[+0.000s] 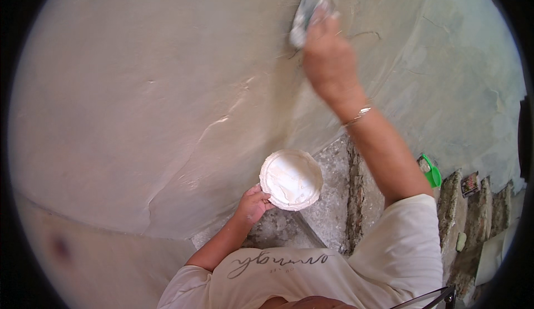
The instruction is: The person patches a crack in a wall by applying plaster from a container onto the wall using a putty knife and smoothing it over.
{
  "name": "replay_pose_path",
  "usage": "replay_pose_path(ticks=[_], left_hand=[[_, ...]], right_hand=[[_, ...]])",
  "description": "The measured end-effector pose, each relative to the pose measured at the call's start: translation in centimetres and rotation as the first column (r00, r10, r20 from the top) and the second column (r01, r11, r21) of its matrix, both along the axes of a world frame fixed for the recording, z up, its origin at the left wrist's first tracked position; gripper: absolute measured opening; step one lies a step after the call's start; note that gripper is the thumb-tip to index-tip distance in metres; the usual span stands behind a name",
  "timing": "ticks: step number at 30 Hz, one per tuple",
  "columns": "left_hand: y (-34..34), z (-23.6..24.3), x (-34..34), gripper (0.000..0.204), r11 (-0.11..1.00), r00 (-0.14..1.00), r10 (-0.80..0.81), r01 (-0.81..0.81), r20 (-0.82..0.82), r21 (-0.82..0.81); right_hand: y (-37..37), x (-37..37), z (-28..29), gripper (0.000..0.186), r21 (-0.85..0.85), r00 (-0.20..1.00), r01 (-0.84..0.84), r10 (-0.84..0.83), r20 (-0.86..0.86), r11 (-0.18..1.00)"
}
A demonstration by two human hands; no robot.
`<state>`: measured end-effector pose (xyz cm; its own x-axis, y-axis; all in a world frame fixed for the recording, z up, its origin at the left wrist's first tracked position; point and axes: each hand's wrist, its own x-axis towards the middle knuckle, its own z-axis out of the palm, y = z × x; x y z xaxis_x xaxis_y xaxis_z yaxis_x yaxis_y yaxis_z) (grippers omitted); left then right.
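Note:
My left hand (253, 205) holds a round, shallow bowl (263, 171) by its left edge. Its rim is crusted with white, and smooth white plaster (290, 178) lies inside. Reaching up to the wall (139, 64), my right hand (330, 58) is closed round a putty knife (303, 20). White paste is smeared on the tool, whose wide blade is against or very near the wall; motion blurs it, so contact is hard to judge.
Rough, plaster-spattered concrete steps (453, 206) descend at the right. A green plastic scoop-like container (433, 175) and a small dark printed packet (470, 184) rest on them. Cracks and raised ridges (214, 121) cross the wall.

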<state>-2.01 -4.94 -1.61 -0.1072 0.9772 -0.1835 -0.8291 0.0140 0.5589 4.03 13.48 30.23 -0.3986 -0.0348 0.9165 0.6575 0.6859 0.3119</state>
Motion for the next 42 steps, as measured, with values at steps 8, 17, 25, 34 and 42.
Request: replay_pose_path(ticks=[8, 17, 25, 34, 42], left_hand=[[1.0, -3.1, -0.7, 0.047, 0.995, 0.996, -0.087, 0.087, 0.011, -0.047], [1.0, -3.1, -0.8, 0.047, 0.996, 0.997, -0.074, 0.075, 0.032, -0.04], [0.8, -3.0, -0.6, 0.047, 0.998, 0.999, -0.048, 0.049, 0.015, -0.035], [0.5, -2.7, -0.6, 0.043, 0.999, 1.0, 0.028, -0.028, 0.007, -0.023], [-0.4, 1.3, -0.4, 0.054, 0.993, 0.993, 0.03, -0.043, -0.112, -0.11]], right_hand=[[-4.1, -2.4, -7.4, 0.034, -0.324, 0.941, -0.176, 0.255, 0.22, 0.93], [-3.2, 4.5, -3.2, 0.032, -0.531, 0.907, -0.398, 0.409, -0.105, 0.748], [-0.2, -2.0, -2.1, 0.031, -0.177, 0.962, -0.242, 0.213, -0.171, 0.954], [-10.4, -1.3, -4.8, 0.054, -0.643, 0.9, -0.355, 0.435, -0.038, 0.678], [0.4, -0.4, 4.7, 0.05, -0.182, 0.86, -0.34, 0.226, -0.457, 0.923]])
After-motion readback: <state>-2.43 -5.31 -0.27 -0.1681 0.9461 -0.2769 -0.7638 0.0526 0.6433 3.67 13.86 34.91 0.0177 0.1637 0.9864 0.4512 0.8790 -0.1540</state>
